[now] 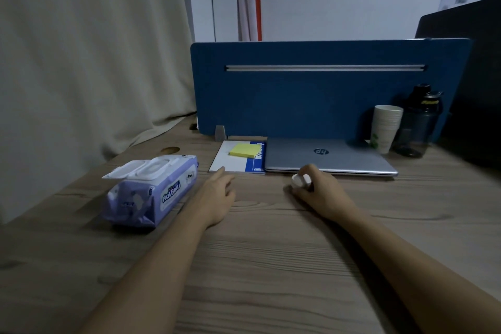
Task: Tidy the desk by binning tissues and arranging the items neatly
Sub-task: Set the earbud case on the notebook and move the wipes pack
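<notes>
**Both hands out on the wooden desk, the right one closed round a small white thing**

The person's left hand [221, 189] lay on the wooden desk [271, 266], fingers loosely extended and holding nothing, its fingertips just short of the near edge of a white-and-blue notebook [257, 160]. The right hand [311, 184] rested a little to the right of it, fingers curled round a small white object [299, 180] that poked out at the thumb side; whether it was a balled tissue or something hard, I could not tell from where I stood. That hand sat just in front of the near edge of a closed silver laptop [329, 156].

The laptop lay flat at the far side of the desk, against a blue divider panel [311, 89], with the notebook touching its left side. A yellow pad of sticky notes [242, 150] sat on top of the notebook. To the right of the laptop stood a stack of paper cups [386, 127], and just beside it, further right, a dark bottle [417, 122], both upright near the panel.

On the left of the desk, near the left hand but apart from it, lay a purple pack of wet wipes [151, 192] with its white flip lid [141, 169] on top. A pale curtain [81, 49] hung along the left edge of the desk.
</notes>
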`<state>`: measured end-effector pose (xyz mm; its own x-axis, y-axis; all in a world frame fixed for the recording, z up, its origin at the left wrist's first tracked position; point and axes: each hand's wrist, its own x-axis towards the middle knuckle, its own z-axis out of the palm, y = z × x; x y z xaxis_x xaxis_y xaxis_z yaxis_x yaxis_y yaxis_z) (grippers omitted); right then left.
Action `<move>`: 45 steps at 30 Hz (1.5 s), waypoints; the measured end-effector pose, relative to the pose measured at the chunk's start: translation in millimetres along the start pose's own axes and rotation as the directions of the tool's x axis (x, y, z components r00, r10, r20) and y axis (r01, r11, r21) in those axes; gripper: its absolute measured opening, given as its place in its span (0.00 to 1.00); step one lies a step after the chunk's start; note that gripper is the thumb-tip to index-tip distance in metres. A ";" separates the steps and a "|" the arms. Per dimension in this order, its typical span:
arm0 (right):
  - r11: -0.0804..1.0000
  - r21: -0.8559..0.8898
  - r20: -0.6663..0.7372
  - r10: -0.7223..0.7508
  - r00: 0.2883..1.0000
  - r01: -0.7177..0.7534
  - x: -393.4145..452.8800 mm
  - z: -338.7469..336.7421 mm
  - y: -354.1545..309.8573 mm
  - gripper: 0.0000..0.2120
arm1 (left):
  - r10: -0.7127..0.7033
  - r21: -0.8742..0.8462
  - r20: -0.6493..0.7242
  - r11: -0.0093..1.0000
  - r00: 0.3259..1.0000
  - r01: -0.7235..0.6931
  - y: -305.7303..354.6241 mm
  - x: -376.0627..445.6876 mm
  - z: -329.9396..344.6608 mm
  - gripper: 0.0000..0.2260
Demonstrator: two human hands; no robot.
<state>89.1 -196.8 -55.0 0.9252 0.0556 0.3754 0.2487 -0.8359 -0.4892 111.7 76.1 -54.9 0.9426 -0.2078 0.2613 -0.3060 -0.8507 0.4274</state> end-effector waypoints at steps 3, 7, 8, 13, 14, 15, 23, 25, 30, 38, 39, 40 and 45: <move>0.994 0.021 0.038 -0.107 0.994 0.106 15.3 13.6 -10.8 0.12 | -0.010 0.016 0.005 1.000 1.000 0.009 -3.0 9.8 1.4 0.23; 0.986 0.047 -0.037 -0.157 0.987 0.159 39.6 30.3 -22.6 0.12 | -0.015 0.024 0.022 1.000 1.000 0.015 -8.7 24.4 4.0 0.24; 0.985 0.060 -0.080 -0.157 0.984 0.162 46.3 34.6 -25.0 0.12 | -0.012 0.024 0.025 1.000 1.000 0.012 -10.6 28.4 4.8 0.25; 0.974 0.106 -0.152 -0.181 0.972 0.198 82.5 56.2 -34.3 0.12 | -0.013 0.045 0.036 0.999 0.999 0.012 -19.3 52.0 8.6 0.24; 0.972 0.094 -0.144 -0.198 0.970 0.213 89.3 61.0 -35.9 0.12 | -0.011 0.057 0.036 0.998 0.999 0.009 -20.0 56.3 9.6 0.24; 0.970 0.072 -0.135 -0.223 0.966 0.234 95.8 65.8 -37.5 0.12 | -0.006 0.066 0.029 0.998 1.000 0.004 -20.6 60.1 10.7 0.23; 0.908 -0.348 -0.039 -0.262 0.964 0.233 129.2 91.9 -51.7 0.08 | 0.008 0.069 -0.023 0.998 1.000 -0.006 -22.7 66.5 14.7 0.17; 0.908 -0.380 -0.046 -0.206 0.977 0.174 132.3 94.4 -52.9 0.09 | 0.007 0.077 -0.023 0.997 1.000 -0.005 -21.4 67.2 14.3 0.17; 0.895 -0.432 -0.053 -0.148 0.988 0.111 131.3 92.8 -53.6 0.14 | -0.010 0.090 0.005 0.996 1.000 0.010 -19.0 65.8 13.0 0.18; 0.953 -0.272 -0.070 -0.159 0.985 0.134 129.9 90.9 -49.3 0.12 | -0.020 0.093 0.016 0.995 1.000 0.019 -18.0 66.3 13.6 0.18; 0.957 -0.258 -0.068 -0.156 0.985 0.134 129.3 90.3 -48.9 0.12 | -0.020 0.095 0.019 0.995 1.000 0.018 -18.3 66.5 13.8 0.18; 0.960 -0.246 -0.066 -0.152 0.986 0.131 128.2 89.6 -48.9 0.12 | -0.019 0.094 0.022 0.995 1.000 0.017 -18.8 66.3 14.1 0.18; 0.969 -0.217 -0.042 -0.131 0.990 0.119 118.4 83.7 -48.0 0.12 | -0.004 0.100 0.034 0.995 0.999 0.000 -17.4 63.3 13.0 0.19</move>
<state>210.7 -104.4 -53.0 0.8716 0.1418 0.4693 0.2891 -0.9218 -0.2583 178.4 71.5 -57.1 0.9477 -0.2213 0.2298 -0.2911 -0.8946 0.3391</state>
